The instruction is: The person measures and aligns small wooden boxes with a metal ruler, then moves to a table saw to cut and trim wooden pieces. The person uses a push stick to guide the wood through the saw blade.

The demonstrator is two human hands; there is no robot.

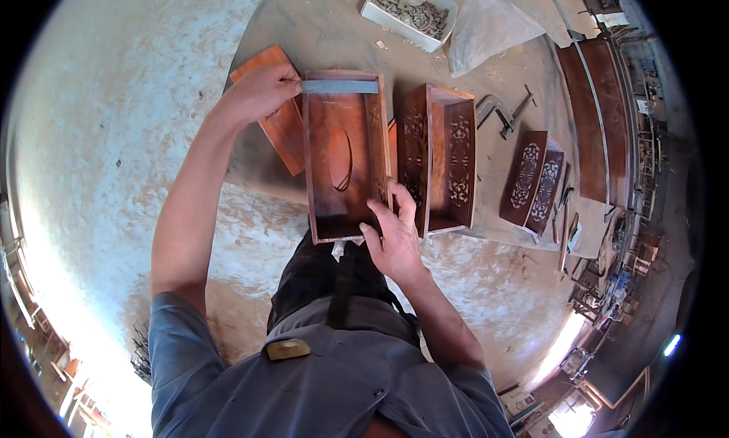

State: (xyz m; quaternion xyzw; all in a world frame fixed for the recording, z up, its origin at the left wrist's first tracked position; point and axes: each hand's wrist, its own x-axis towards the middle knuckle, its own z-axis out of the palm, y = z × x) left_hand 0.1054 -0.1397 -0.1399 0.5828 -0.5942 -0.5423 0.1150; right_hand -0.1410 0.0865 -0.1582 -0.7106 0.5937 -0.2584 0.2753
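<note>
An open reddish-brown wooden box [323, 153], with an oval opening in its bottom, lies with its near end toward me. My left hand [258, 95] pinches one end of a flat grey-blue strip [342, 86], which reaches across the far end of the box. My right hand [396, 239] grips the box at its near right corner, fingers over the right wall. A reddish board [282, 138] lies partly behind the box on the left. To the right stands a second open box [439, 161] with carved side panels.
A white tray [414, 13] full of small metal-looking pieces and a clear plastic sheet [486, 32] lie at the far side. Further right are a clamp [507, 113], a smaller carved box [535, 181], thin hand tools [563, 229] and a dark wooden panel [604, 119].
</note>
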